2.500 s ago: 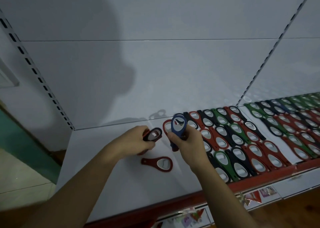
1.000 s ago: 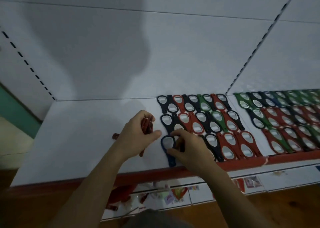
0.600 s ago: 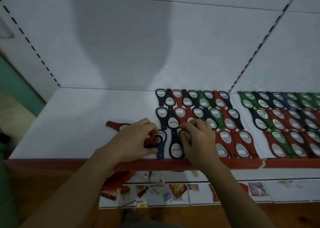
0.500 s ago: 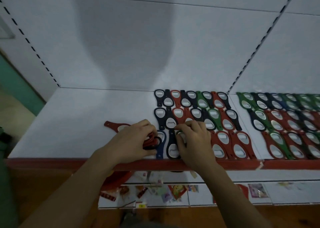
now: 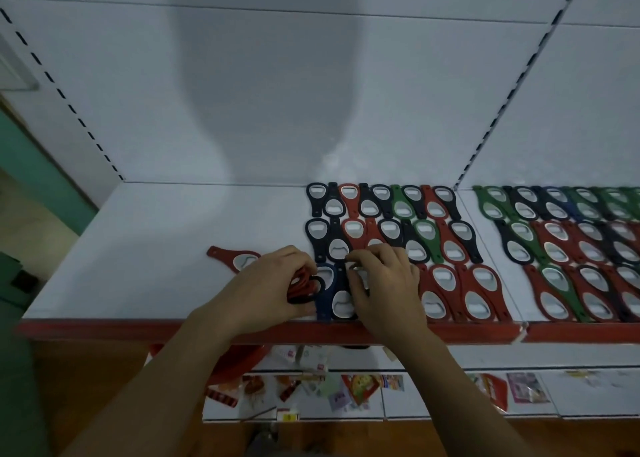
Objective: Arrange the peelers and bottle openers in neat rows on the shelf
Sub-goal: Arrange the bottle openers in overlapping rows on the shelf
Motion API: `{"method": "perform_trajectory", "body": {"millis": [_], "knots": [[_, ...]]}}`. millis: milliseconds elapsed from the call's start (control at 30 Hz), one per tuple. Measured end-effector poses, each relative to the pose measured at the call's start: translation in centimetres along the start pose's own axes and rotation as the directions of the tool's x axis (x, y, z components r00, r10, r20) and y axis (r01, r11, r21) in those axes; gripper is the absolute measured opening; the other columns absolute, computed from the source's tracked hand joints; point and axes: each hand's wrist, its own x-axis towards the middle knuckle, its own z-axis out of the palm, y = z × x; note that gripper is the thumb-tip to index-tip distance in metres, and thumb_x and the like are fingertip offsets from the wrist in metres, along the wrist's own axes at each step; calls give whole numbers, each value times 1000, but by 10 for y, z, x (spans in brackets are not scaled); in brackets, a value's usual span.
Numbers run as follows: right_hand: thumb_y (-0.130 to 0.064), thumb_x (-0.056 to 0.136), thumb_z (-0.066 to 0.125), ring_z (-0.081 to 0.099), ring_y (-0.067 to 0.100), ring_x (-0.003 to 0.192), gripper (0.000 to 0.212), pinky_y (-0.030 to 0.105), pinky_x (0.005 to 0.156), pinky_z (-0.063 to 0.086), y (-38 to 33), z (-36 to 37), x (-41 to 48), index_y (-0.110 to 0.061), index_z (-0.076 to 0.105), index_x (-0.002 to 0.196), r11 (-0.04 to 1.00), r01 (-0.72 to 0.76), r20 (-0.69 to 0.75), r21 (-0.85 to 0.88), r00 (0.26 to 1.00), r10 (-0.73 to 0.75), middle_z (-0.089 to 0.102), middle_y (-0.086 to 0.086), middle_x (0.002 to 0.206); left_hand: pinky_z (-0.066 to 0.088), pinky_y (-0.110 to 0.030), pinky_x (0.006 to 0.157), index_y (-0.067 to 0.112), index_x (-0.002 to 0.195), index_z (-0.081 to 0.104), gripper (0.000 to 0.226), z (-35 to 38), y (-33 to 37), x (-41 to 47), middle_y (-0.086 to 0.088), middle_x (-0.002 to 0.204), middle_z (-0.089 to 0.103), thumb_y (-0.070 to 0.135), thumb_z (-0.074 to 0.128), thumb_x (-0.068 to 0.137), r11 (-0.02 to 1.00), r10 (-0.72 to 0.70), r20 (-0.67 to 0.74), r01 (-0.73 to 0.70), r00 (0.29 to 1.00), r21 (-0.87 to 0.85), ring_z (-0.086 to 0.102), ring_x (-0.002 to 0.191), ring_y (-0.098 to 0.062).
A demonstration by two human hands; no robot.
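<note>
From the head camera: on a white shelf [image 5: 145,248], bottle openers [image 5: 401,210] lie in three rows. The left hand [image 5: 263,283] curls its fingers round a red and black bunch [image 5: 304,286], just beside a blue opener [image 5: 325,295] in the front row. The right hand [image 5: 386,283] rests bent fingers on a black opener [image 5: 343,304]; whether it grips is unclear. A red opener [image 5: 235,259] lies apart, to the left.

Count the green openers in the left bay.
2 green openers: one in the back row, one in the middle row. The right hand may hide more in the front row.
</note>
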Motion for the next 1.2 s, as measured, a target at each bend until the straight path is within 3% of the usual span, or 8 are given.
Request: {"method": "perform_trajectory", "body": {"millis": [100, 200, 367, 533, 700, 867, 1033, 1200], "knots": [[-26, 98, 61, 57, 17, 95, 17, 36, 77, 48, -9, -10, 1, -21, 68, 112, 974, 70, -90, 217, 995, -51, 65, -7, 101, 52, -25, 89, 38, 119, 56, 46, -4, -2, 1, 18, 114, 55, 34, 82, 81, 998, -33, -42, 30, 999, -60, 56, 107, -4], [-43, 96, 61, 66, 5, 81, 24, 14, 66, 49, -32, -18, 7, -27, 65, 114, 801, -66, 150, 595, 988, -31, 68, -15, 86, 48, -17, 76, 35, 115, 57, 46, -7, -1, 5, 18, 106, 61, 22, 82, 79, 996, -20, -88, 12, 996, -90, 60, 97, -2], [-17, 91, 74, 72, 18, 72, 27, 38, 71, 61, -51, -17, 26, -18, 66, 116, 626, -228, 275, 746, 961, 23, 73, 4, 82, 46, -20, 73, 32, 115, 60, 43, -17, -4, 14, 18, 100, 62, 31, 84, 79, 994, 19, -151, -35, 988, -106, 59, 89, -1], [-8, 92, 71, 68, 19, 64, 23, 31, 62, 59, -49, -19, 49, -16, 68, 113, 478, -269, 236, 836, 963, 129, 68, 10, 77, 48, -22, 77, 39, 122, 52, 51, -36, -28, 16, 19, 103, 59, 21, 79, 83, 996, -6, -174, -10, 985, -90, 59, 92, -5], [-10, 89, 76, 72, 19, 63, 6, 30, 59, 58, -37, -18, 106, -15, 73, 88, 651, -203, 53, 731, 969, 242, 72, -1, 75, 47, -23, 61, 38, 121, 46, 48, -59, -63, 27, 7, 85, 59, 6, 61, 87, 971, -171, -229, 125, 958, -202, 59, 71, -7], [-4, 82, 80, 69, 21, 83, 14, 29, 84, 56, -55, 23, 147, -11, 81, 94, 932, 57, 24, 358, 997, -70, 71, 6, 100, 47, -15, 67, 34, 122, 50, 36, -66, -89, 46, 13, 92, 64, 28, 70, 93, 965, -218, -262, 167, 940, -204, 64, 80, -2], [-20, 88, 73, 58, 27, 108, 22, 29, 86, 45, -57, 46, 146, -12, 77, 107, 988, 127, 187, 83, 972, -140, 64, 8, 117, 57, -37, 84, 26, 120, 64, 29, -77, -106, 77, 6, 106, 72, 34, 70, 92, 994, -111, -234, 112, 966, -11, 68, 96, -16], [-12, 89, 65, 56, 32, 105, 25, 48, 85, 51, -39, 35, 133, -12, 73, 113, 998, 48, 23, 39, 999, -49, 66, 8, 111, 53, -42, 90, 25, 121, 63, 35, -69, -102, 113, 7, 121, 58, 37, 71, 90, 995, 11, -102, 0, 995, 103, 59, 107, -17]]}}
